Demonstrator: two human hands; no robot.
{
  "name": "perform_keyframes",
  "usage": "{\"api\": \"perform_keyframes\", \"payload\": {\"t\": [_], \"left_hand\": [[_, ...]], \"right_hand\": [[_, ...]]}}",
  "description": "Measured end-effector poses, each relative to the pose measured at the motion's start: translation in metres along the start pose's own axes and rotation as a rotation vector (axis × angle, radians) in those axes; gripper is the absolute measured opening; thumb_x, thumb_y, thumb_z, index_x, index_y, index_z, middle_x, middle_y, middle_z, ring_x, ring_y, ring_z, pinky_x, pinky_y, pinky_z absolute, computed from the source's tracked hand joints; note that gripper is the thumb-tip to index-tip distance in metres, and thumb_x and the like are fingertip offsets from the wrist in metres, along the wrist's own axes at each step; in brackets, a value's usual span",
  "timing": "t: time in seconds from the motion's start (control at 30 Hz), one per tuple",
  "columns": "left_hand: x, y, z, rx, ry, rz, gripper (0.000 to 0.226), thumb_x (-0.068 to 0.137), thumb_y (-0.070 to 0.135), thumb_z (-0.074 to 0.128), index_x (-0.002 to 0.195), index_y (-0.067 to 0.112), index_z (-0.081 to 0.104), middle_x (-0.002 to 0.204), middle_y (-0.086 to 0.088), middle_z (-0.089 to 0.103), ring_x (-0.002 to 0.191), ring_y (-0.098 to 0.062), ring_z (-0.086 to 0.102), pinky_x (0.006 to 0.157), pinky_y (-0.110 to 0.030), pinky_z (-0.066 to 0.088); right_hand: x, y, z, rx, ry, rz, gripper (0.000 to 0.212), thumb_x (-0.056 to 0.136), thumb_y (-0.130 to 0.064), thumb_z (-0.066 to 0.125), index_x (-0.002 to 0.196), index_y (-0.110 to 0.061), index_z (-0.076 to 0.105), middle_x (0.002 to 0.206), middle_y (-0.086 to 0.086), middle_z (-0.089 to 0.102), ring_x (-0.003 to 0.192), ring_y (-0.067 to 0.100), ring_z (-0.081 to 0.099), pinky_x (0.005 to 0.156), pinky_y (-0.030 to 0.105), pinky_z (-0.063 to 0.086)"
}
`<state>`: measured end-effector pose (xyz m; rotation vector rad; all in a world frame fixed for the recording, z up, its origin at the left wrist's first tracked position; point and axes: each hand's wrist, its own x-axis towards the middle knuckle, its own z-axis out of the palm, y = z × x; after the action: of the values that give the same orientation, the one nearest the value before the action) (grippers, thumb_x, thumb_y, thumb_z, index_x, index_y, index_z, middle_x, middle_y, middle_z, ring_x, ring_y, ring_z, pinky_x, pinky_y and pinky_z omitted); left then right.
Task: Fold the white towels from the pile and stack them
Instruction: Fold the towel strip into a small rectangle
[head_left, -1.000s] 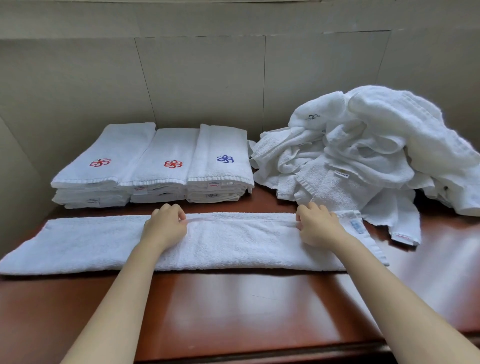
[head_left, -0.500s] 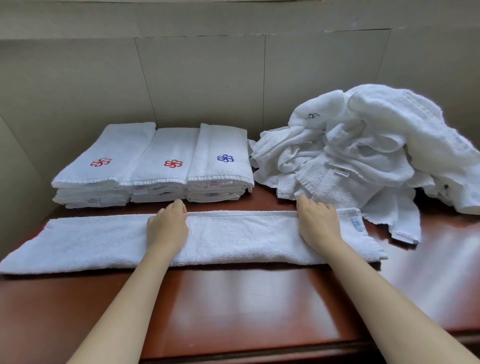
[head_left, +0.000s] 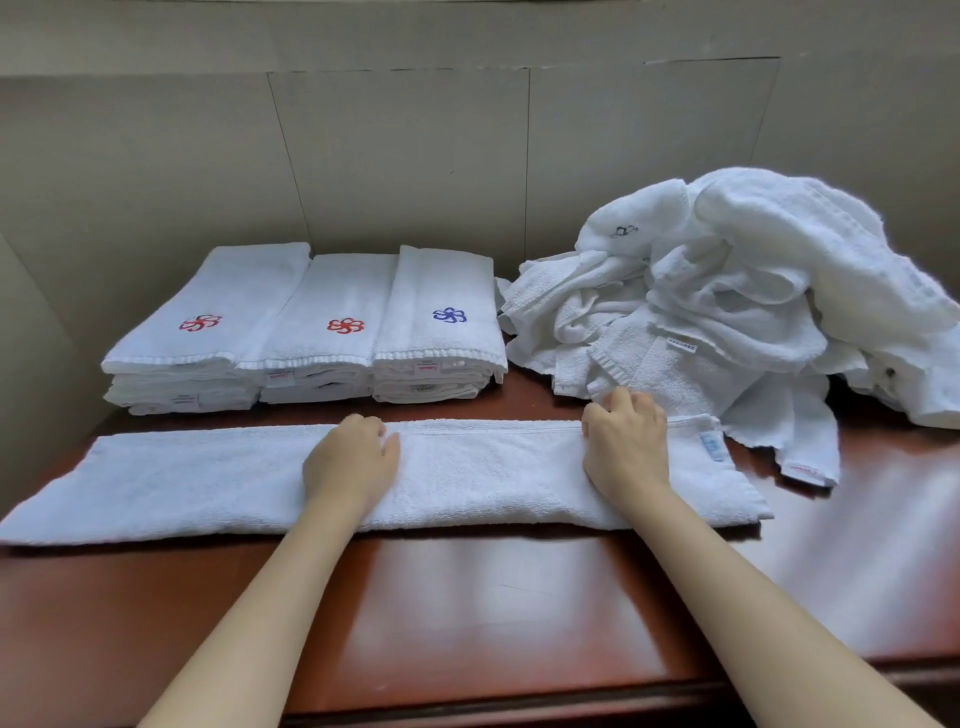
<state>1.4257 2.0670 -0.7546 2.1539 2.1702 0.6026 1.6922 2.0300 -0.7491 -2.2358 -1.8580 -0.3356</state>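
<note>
A long white terry towel (head_left: 483, 473), folded into a narrow band with a nubby, looped surface and a flat stitched hem, is lying across the desk (head_left: 493, 597). It is running parallel to the near edge, from the left edge to past the middle. A small pale label is showing at its right end.

The left hand (head_left: 350, 460) is resting knuckles-up on the middle of the band. Its fingers (head_left: 363, 423) are curling close together over the far hem, with the tips hidden, so I cannot tell whether they are pinching the cloth. The right hand (head_left: 626, 447) is sitting the same way nearer the right end. Its fingers (head_left: 623, 402) are bunching together at the far hem, just beside the pile, and their grip is equally hidden.

The pile (head_left: 727, 312) of loose towels is slumping in soft, crumpled folds over the far right corner. Three folded stacks (head_left: 332, 338) are standing side by side at the far left corner, rectangular and flat-topped, with ribbed hems facing forward. The two left ones are showing red embroidered flowers and the right one a blue flower.

The desk is gleaming, a smooth reddish-brown wood. A matte beige panelled wall (head_left: 415, 156) is rising behind it.
</note>
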Motion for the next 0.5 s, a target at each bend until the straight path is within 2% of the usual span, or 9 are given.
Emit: {"api": "perform_keyframes", "payload": {"t": [0.03,0.07,0.1,0.13,0.2,0.33,0.5], "left_hand": [[-0.004,0.004,0.002,0.019,-0.086,0.008,0.045,0.097,0.044,0.037,0.128,0.016,0.055,0.131,-0.004,0.052,0.123,-0.025,0.048,0.096,-0.036,0.040],[-0.008,0.009,0.003,0.059,-0.165,0.026,0.057,0.097,0.051,0.034,0.141,0.016,0.043,0.146,-0.006,0.041,0.136,-0.022,0.036,0.108,-0.037,0.029],[-0.012,0.013,0.005,0.097,-0.221,0.046,0.066,0.096,0.056,0.030,0.148,0.016,0.030,0.155,-0.007,0.026,0.144,-0.020,0.022,0.115,-0.038,0.017],[-0.016,0.015,0.006,0.117,-0.258,0.061,0.071,0.095,0.060,0.026,0.152,0.017,0.020,0.159,-0.007,0.015,0.147,-0.018,0.011,0.117,-0.040,0.008],[-0.021,0.014,0.006,0.113,-0.291,0.079,0.074,0.094,0.062,0.022,0.153,0.019,0.011,0.161,-0.005,0.005,0.148,-0.016,0.002,0.118,-0.042,0.002],[-0.024,-0.011,-0.005,0.112,-0.296,0.024,0.069,0.096,0.060,0.020,0.153,0.021,0.012,0.161,-0.004,0.004,0.148,-0.017,0.003,0.117,-0.043,0.003],[-0.021,-0.085,-0.031,0.056,-0.237,-0.204,0.061,0.100,0.053,0.018,0.153,0.022,0.018,0.161,-0.003,0.007,0.148,-0.018,0.006,0.117,-0.043,0.006]], "right_hand": [[0.000,-0.006,-0.002,0.022,0.008,-0.029,0.028,0.085,-0.009,0.046,0.107,-0.016,0.063,0.126,0.007,0.047,0.116,0.031,0.039,0.104,0.039,0.026],[0.000,-0.013,-0.003,0.058,0.024,-0.073,0.026,0.087,-0.013,0.047,0.107,-0.015,0.064,0.128,0.008,0.048,0.119,0.030,0.039,0.104,0.039,0.026],[0.000,-0.023,-0.004,0.103,0.032,-0.131,0.026,0.090,-0.019,0.047,0.109,-0.015,0.064,0.129,0.008,0.049,0.121,0.029,0.039,0.105,0.037,0.027],[-0.001,-0.034,-0.005,0.143,0.019,-0.194,0.029,0.094,-0.027,0.045,0.113,-0.015,0.063,0.131,0.007,0.049,0.125,0.027,0.039,0.105,0.036,0.028],[-0.007,-0.055,-0.002,0.203,-0.085,-0.275,0.042,0.098,-0.041,0.038,0.127,-0.016,0.054,0.140,0.006,0.044,0.132,0.024,0.035,0.109,0.037,0.026],[-0.016,-0.066,0.012,0.239,-0.324,-0.284,0.058,0.098,-0.052,0.023,0.147,-0.022,0.025,0.158,0.001,0.018,0.145,0.019,0.014,0.116,0.043,0.009],[-0.013,-0.063,0.014,0.197,-0.375,-0.282,0.060,0.098,-0.052,0.018,0.151,-0.024,0.014,0.160,-0.001,0.008,0.147,0.018,0.006,0.118,0.043,0.004]]}}
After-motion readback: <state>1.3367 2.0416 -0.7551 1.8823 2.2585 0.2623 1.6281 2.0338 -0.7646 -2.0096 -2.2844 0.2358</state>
